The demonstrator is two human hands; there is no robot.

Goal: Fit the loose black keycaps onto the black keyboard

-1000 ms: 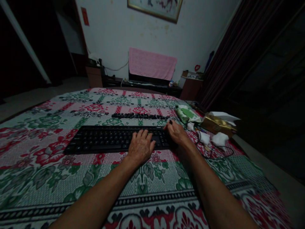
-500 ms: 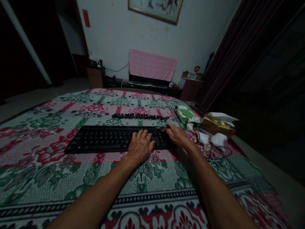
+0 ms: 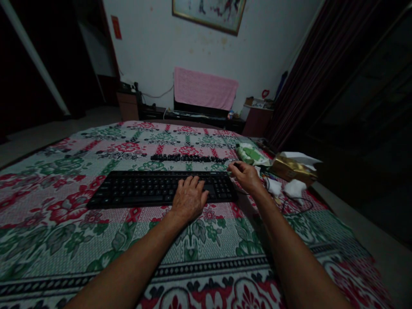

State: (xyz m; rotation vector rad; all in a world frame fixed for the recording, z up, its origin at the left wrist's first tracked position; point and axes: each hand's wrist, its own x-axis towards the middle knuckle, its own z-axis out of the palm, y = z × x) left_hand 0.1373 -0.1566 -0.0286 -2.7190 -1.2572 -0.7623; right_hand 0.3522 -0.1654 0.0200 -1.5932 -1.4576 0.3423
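Observation:
A long black keyboard (image 3: 135, 199) lies on the patterned cloth in front of me. My left hand (image 3: 189, 195) rests flat across its right half, with the fingers apart on the keys. Just off the keyboard's upper right corner is my right hand (image 3: 246, 176). Its thumb and fingertips are pinched together around something small and dark, too hidden to name. Behind the keyboard runs a row of small black keycaps (image 3: 183, 158), whose right end comes close to my right fingertips.
A green and white soft packet (image 3: 251, 153) and a gold box (image 3: 291, 167) with white paper sit at the right. Nearer lie crumpled white tissues (image 3: 295, 188) and a thin dark cable (image 3: 301, 210). The flowered cloth (image 3: 128, 257) covers the table.
My right hand has lifted off the keyboard's right end and shifted slightly right and away from me, still pinched. My left hand stays in place on the keys.

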